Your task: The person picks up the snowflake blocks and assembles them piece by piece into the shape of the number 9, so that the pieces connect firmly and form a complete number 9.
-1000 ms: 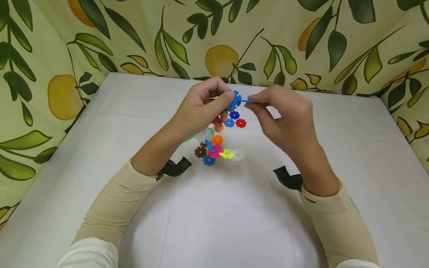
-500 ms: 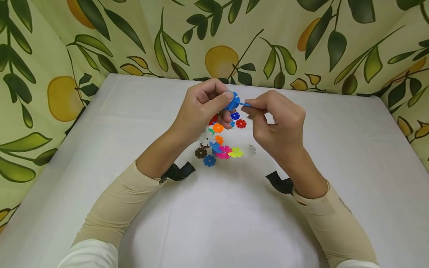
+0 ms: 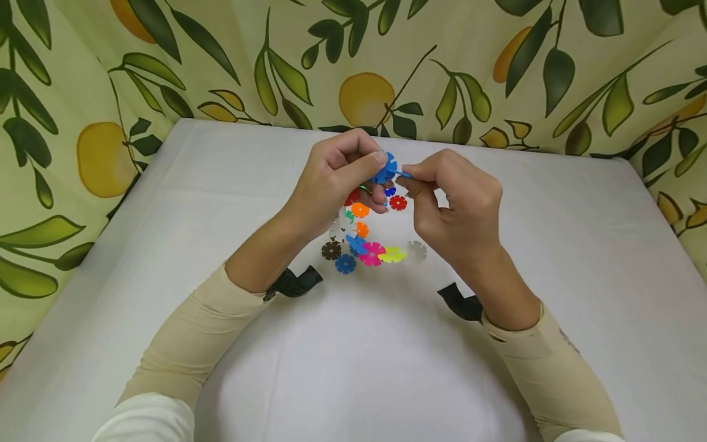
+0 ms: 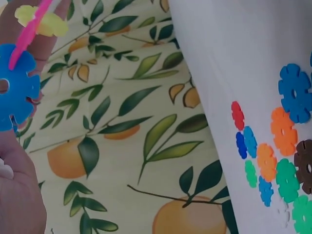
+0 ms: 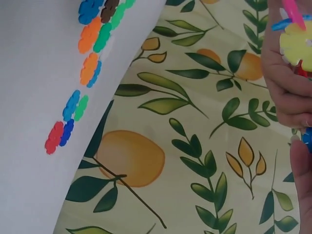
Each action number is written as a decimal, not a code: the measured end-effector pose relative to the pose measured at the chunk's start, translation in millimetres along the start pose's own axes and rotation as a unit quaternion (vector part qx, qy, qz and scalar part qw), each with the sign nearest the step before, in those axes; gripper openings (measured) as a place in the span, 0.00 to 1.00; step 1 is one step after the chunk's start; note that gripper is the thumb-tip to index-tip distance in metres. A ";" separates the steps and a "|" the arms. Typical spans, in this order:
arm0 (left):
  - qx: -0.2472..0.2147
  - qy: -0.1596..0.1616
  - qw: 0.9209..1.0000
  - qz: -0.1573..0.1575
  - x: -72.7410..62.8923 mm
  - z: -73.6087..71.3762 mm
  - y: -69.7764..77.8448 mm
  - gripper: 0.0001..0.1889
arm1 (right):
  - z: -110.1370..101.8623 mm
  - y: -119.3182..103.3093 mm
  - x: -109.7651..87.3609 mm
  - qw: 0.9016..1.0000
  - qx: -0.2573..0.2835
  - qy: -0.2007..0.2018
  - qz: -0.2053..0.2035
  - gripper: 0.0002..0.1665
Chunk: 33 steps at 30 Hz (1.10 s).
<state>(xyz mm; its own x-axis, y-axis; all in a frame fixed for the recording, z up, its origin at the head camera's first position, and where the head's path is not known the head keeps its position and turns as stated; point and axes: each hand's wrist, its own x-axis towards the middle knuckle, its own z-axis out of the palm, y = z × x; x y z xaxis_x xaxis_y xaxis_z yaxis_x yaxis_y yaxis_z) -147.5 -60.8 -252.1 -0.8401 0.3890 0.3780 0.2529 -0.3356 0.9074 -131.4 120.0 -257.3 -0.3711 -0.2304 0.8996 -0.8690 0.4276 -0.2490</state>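
Between the thumb and fingers of my left hand [image 3: 337, 175] is a blue notched plastic disc [image 3: 382, 172], raised over the table. My right hand [image 3: 461, 196] pinches another blue disc [image 3: 403, 174], seen edge-on, its edge meeting the first; how deep the notches interlock is too small to tell. Below my left hand hangs a joined chain of discs: a blue disc [image 3: 356, 244], a pink disc [image 3: 372, 253], a yellow disc [image 3: 392, 254] and a clear one [image 3: 417, 250]. In the left wrist view the pink disc [image 4: 29, 34] slots into a blue disc [image 4: 19, 87].
Loose notched discs lie on the white-covered table [image 3: 353, 368], among them a brown disc [image 3: 331, 250], a blue disc [image 3: 345, 264], orange ones and a red disc [image 3: 397, 202]. A leaf-patterned curtain [image 3: 221, 55] stands behind the table. Black curved mounts [image 3: 295, 282] sit at both wrists.
My right hand has moved slightly left and down, its disc staying against the left hand's disc. The hanging chain has swung to the right. Loose discs on the table have stayed put.
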 end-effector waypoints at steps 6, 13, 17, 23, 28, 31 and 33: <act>0.040 -0.021 0.998 -0.054 -0.1 1.2 -0.8 0.09 | -10.3 1.2 4.9 1.000 -0.005 -0.020 -0.016 0.05; 0.134 -0.034 0.990 -0.030 2.6 1.1 -6.4 0.17 | -15.0 -0.5 6.9 0.997 0.032 -0.073 0.012 0.13; 0.131 -0.044 0.990 -0.015 2.6 1.1 -6.4 0.16 | -13.1 -3.7 8.0 0.995 0.049 -0.086 0.024 0.16; 0.157 -0.036 0.986 -0.036 2.1 -1.4 0.3 0.10 | -14.8 3.5 8.1 0.991 0.070 -0.106 0.043 0.28; 0.190 0.005 0.981 -0.045 3.3 -7.9 9.5 0.18 | -14.1 36.4 -1.3 0.968 0.012 -0.186 0.168 0.30; 0.198 0.012 0.980 -0.035 4.0 -12.6 12.9 0.15 | -5.4 60.6 -14.8 0.896 -0.038 -0.325 0.300 0.27; 0.195 0.006 0.980 -0.031 4.4 -14.9 14.3 0.15 | 1.9 73.1 -24.2 0.826 -0.073 -0.434 0.353 0.30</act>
<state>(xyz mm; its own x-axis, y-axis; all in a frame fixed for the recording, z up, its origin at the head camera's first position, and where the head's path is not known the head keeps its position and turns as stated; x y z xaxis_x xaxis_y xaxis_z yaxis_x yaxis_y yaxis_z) -154.8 -76.7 -240.2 -0.8649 0.3867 0.3199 0.3636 0.0433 0.9306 -186.6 155.1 -297.9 -0.9182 -0.3910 -0.0633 -0.3104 0.8096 -0.4981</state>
